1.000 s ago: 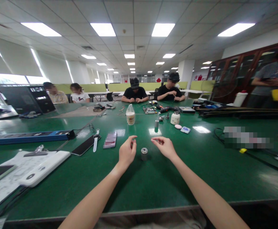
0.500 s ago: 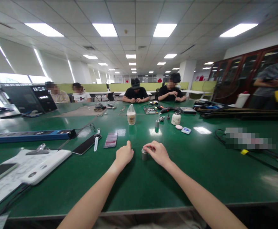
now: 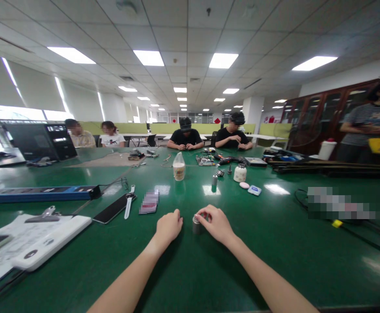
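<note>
A small grey metal cylinder (image 3: 196,227) with a narrower top stands upright on the green table. My right hand (image 3: 216,223) reaches in from its right side, thumb and fingers closed at the cylinder's top. To the left of the cylinder, and apart from it, my left hand (image 3: 169,227) is curled closed with the thumb uppermost. Its fingertips are turned away, so anything inside is hidden. Farther up the table stands another small grey cylinder (image 3: 214,182), untouched by either hand.
A phone (image 3: 110,209), a white watch (image 3: 129,202), a clipboard (image 3: 40,221) and a white device (image 3: 53,243) lie left. Ahead are a bagged cup (image 3: 179,171) and a white jar (image 3: 240,173). Cables (image 3: 355,234) run at right. Several people (image 3: 186,137) are across the table.
The camera view has tilted slightly up, so the table things and my hands appear lower. My right hand stays at the cylinder's top; my left hand stays closed beside it.
</note>
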`<move>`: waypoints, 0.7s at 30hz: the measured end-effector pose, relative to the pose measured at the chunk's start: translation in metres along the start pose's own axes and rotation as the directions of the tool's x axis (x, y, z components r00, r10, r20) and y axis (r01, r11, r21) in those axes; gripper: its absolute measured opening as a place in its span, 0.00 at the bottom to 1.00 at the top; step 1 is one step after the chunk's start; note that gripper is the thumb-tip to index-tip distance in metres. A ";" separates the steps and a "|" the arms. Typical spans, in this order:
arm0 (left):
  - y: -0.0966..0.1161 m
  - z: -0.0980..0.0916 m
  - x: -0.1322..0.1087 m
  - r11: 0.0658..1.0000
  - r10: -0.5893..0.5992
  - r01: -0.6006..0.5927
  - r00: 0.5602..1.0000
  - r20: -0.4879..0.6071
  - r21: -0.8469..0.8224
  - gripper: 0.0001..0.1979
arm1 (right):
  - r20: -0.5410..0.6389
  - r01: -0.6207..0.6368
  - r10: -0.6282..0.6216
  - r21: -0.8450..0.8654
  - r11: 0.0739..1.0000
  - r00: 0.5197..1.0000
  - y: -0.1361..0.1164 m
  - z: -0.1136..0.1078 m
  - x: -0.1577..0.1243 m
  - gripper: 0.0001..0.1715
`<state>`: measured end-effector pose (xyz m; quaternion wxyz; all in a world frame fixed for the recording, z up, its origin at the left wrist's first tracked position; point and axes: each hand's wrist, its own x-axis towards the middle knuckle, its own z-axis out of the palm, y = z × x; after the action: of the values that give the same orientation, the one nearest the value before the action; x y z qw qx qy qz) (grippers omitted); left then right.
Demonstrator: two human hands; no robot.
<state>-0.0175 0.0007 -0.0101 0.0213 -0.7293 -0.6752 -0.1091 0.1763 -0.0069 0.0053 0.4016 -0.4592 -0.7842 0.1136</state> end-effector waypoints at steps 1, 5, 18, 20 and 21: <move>0.000 0.001 0.000 1.000 0.009 -0.009 1.000 -0.005 0.001 0.10 | -0.029 0.003 -0.002 0.022 1.000 1.000 0.002 0.000 0.001 0.13; 0.001 0.003 0.000 1.000 0.017 -0.017 1.000 -0.011 0.002 0.10 | -0.119 -0.020 0.025 0.040 0.999 0.993 0.020 -0.007 0.007 0.15; -0.007 0.002 0.004 0.999 0.045 -0.046 0.998 0.041 0.020 0.11 | 0.115 -0.171 0.194 -0.179 0.969 0.974 0.063 0.002 0.005 0.16; -0.009 0.001 0.004 0.998 0.060 -0.061 0.997 0.040 0.031 0.11 | 0.081 -0.193 0.208 -0.165 0.967 0.975 0.062 0.005 0.006 0.19; -0.011 0.000 0.004 0.997 0.064 -0.065 0.997 0.040 0.033 0.11 | 0.072 -0.199 0.213 -0.161 0.967 0.974 0.062 0.006 0.006 0.20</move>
<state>-0.0276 0.0058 -0.0107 0.0239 -0.7522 -0.6533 -0.0824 0.2092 0.0330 -0.0293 0.3157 -0.5622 -0.7557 0.1146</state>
